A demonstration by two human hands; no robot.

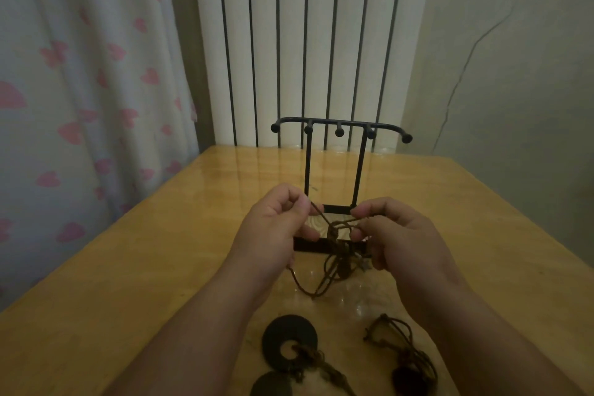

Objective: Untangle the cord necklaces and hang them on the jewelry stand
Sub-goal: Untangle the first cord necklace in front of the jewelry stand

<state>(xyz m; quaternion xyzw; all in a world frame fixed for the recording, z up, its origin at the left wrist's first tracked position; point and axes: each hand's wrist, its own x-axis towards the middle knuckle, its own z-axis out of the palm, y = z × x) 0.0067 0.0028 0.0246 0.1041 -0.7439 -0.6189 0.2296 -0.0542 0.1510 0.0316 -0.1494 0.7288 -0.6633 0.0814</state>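
While both the left hand (276,228) and the right hand (400,236) pinch the knotted necklace (334,235) above the middle of the table (160,251), near the stand (337,125), a hard pull may tighten its knot.

Table (154,254): wood, honey-toned, high gloss; I see the radiator's stripes mirrored in its far end.
Jewelry stand (308,167): thin black rod, metal by the look, matt, with small ball tips.
Cord necklace (334,235): brown cord, matt, looks twisted and fibrous.
Disc pendant (273,334): dark, matt, slightly rough face; I cannot tell the material.
Curtain (80,90): soft white cloth, pink print.
Radiator (292,42): white, smooth, faint sheen.
Wall (514,58): pale paint, matt, cracked.
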